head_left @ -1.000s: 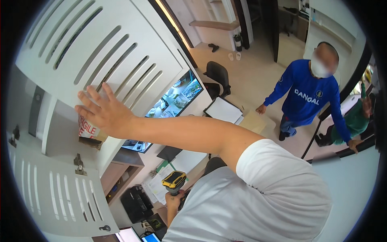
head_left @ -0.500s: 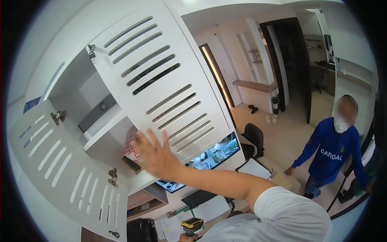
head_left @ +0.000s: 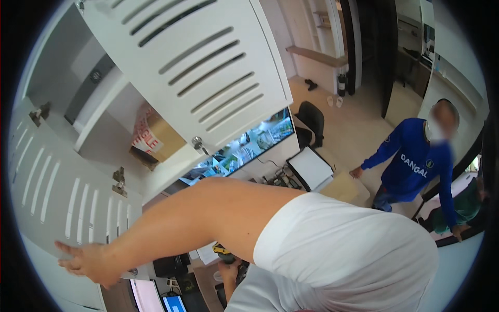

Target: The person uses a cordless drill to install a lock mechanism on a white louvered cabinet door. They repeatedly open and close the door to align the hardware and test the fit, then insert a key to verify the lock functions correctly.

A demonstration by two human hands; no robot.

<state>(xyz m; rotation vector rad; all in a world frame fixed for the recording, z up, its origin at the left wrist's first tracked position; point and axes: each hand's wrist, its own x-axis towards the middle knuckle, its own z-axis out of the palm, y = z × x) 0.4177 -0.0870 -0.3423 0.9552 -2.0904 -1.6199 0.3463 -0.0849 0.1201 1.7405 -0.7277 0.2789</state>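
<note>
My right arm reaches across to the left. My right hand [head_left: 93, 262] is open, fingers spread, over the lower part of the slotted left cabinet door [head_left: 49, 192], which hangs open; whether it touches the door I cannot tell. Low in the middle, my left hand [head_left: 227, 271] grips a yellow-and-black cordless drill [head_left: 223, 254], partly hidden behind my right arm. The slotted right cabinet door [head_left: 150, 67] has a lock with a key [head_left: 197, 142] near its lower corner. Inside the cabinet, a cardboard box [head_left: 165, 136] with red-and-white tape stands on the lower shelf, and a grey device [head_left: 88, 86] lies above.
Below the cabinet hangs a wide screen [head_left: 249, 145] showing several pictures. A person in a blue long-sleeved top [head_left: 416, 158] stands at the right. A black chair [head_left: 311, 122] and a paper-topped black tray [head_left: 311, 167] are beyond my arm. Lit screens [head_left: 145, 296] stand at the lower left.
My right hand has moved from in front of the box, down and left to the left door. The view has shifted, so the cabinet sits higher and further left; box and door lock now show.
</note>
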